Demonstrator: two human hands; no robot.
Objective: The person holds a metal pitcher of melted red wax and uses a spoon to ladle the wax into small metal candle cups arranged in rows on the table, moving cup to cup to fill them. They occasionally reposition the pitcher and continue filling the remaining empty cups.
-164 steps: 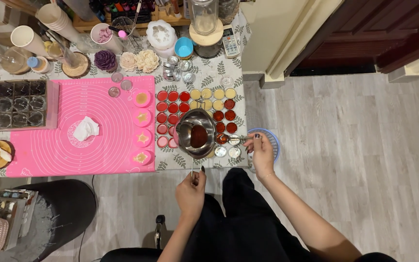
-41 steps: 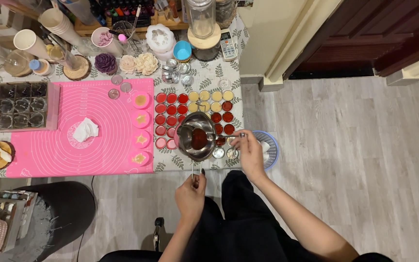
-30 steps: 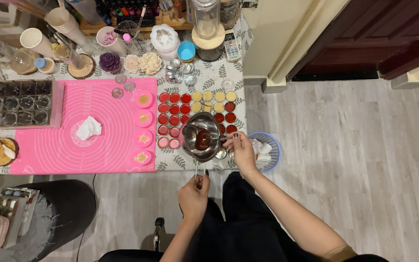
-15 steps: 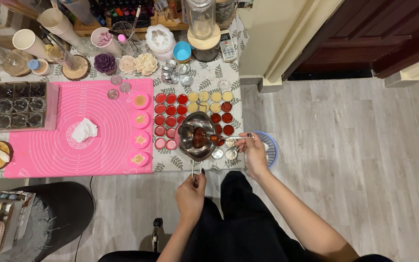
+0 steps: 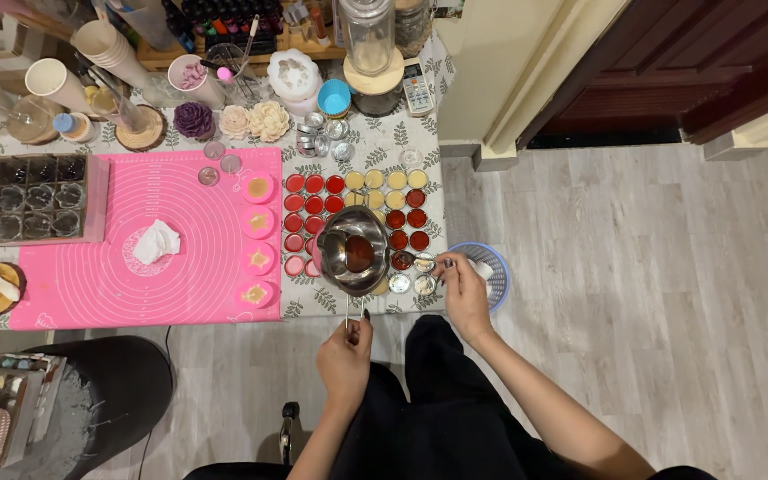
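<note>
The left hand keeps its grip clenched on the metal pot handle; the right hand, back from the pot, now pinches a small tin on the counter.

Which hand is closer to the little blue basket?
The right hand. It sits right beside the blue basket at the table edge, touching small cups. The left hand is farther off, below the table edge, holding the metal pot by its handle.

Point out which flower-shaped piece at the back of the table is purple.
The left one, beside the wooden coaster. It is dark purple; the two flowers to its right are cream.
</note>
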